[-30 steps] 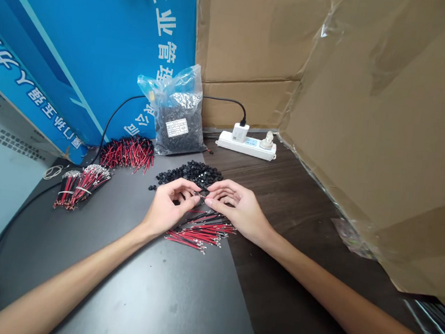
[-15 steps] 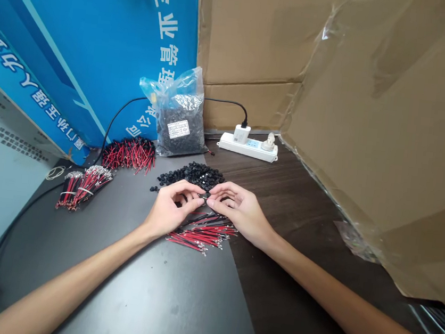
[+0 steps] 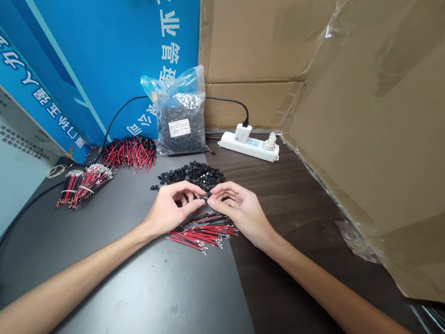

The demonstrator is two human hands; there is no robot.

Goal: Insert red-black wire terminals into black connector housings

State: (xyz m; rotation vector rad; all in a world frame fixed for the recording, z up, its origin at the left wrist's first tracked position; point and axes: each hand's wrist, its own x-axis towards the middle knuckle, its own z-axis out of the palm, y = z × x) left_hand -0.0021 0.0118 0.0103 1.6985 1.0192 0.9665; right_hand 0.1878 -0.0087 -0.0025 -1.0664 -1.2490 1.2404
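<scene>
Both hands meet in a pinch over the table, fingertips nearly touching. In my right hand [image 3: 238, 203] is a small black plastic connector housing [image 3: 208, 194], mostly covered by the fingers. My left hand [image 3: 176, 204] pinches what looks like a thin wire with a metal tip, its end at the housing; the wire is largely hidden. Right behind the fingers lies a heap of black connector housings [image 3: 192, 173]. Beneath and in front of the hands, loose red and black wires [image 3: 202, 235] with metal ends are spread out.
A pile of red and black wires with black ends [image 3: 129, 154] sits back left, near banded wire bundles [image 3: 87, 184]. Behind stands a clear bag of black parts [image 3: 183, 125]. A white power strip [image 3: 249, 146] lies by the cardboard wall [image 3: 372, 125]. A black cable [image 3: 19, 216] runs along the left.
The hands keep almost the same place and pinch, with only a slight shift at the fingertips. The whole view has moved a little.
</scene>
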